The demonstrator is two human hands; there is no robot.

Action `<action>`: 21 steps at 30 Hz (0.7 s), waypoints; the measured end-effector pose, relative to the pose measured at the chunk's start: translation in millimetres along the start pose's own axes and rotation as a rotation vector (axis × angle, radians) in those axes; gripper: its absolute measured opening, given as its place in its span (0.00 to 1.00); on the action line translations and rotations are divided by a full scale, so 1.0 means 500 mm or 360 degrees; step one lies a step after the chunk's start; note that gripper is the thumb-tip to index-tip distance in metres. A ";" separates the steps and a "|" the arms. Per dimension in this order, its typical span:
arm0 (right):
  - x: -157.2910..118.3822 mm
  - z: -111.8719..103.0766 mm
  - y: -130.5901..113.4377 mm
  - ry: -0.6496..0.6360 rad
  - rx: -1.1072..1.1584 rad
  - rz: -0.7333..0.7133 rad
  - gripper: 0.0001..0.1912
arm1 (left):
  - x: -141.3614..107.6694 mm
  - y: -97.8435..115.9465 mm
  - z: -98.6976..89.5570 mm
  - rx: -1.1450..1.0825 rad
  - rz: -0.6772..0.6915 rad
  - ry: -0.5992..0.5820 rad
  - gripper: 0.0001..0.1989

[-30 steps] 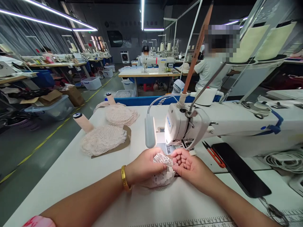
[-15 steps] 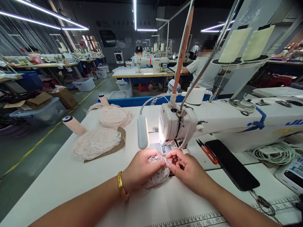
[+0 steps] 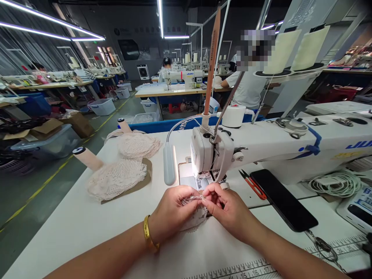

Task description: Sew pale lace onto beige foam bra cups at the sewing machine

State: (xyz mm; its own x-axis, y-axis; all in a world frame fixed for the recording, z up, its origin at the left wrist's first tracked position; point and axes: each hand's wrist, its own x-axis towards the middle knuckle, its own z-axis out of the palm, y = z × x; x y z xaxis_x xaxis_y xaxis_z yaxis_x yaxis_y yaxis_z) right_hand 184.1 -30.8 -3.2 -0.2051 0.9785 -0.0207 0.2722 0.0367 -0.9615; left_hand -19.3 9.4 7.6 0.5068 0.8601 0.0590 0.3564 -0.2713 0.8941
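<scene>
A piece of pale pink lace fabric [image 3: 195,219] is pinched between my two hands, just in front of the sewing machine's needle area. My left hand [image 3: 176,207] grips its left side, thumb on top and fingers partly hidden behind. With thumb and forefinger, my right hand [image 3: 225,207] pinches the lace's upper right edge; the other fingers curl in. The hands nearly touch at the fingertips. Above them stands the white sewing machine head [image 3: 210,151], its presser foot [image 3: 200,183] lit by the lamp [image 3: 169,164].
Stacked lace pieces [image 3: 119,180] lie at left on cardboard, beside thread cones [image 3: 86,158]. Right of the machine are orange thread snips [image 3: 253,185], a black phone [image 3: 283,199] and a coiled cable [image 3: 335,184]. A printed ruler [image 3: 250,270] runs along the front. A co-worker [image 3: 247,89] sits ahead.
The view has shifted slightly, moving the machine left in the picture. My hands keep hold of the lace, whose upper edge now looks more folded between the fingertips.
</scene>
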 end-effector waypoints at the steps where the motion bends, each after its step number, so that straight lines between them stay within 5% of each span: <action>1: 0.000 0.000 0.000 0.0002 0.0017 0.0003 0.11 | 0.000 -0.002 0.000 0.0019 0.0020 0.0006 0.11; 9: 0.005 -0.002 0.003 -0.0060 -0.0028 -0.0061 0.10 | -0.004 -0.006 0.003 0.0184 0.0157 0.0022 0.12; 15: -0.001 0.001 0.019 -0.0024 -0.0220 -0.0083 0.13 | 0.003 0.022 -0.003 -0.0186 -0.0057 -0.0119 0.13; 21: 0.000 0.000 0.018 -0.0040 -0.0205 -0.0088 0.13 | 0.004 0.023 -0.005 -0.0132 -0.0248 -0.0053 0.08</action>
State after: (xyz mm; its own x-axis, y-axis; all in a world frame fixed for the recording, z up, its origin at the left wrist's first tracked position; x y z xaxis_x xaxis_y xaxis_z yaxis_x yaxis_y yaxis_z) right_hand 186.6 -30.4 -12.1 -0.2459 0.9690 0.0231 0.3778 0.1178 -0.9184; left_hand -16.2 9.1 19.0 0.4769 0.8737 -0.0964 0.3674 -0.0985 0.9249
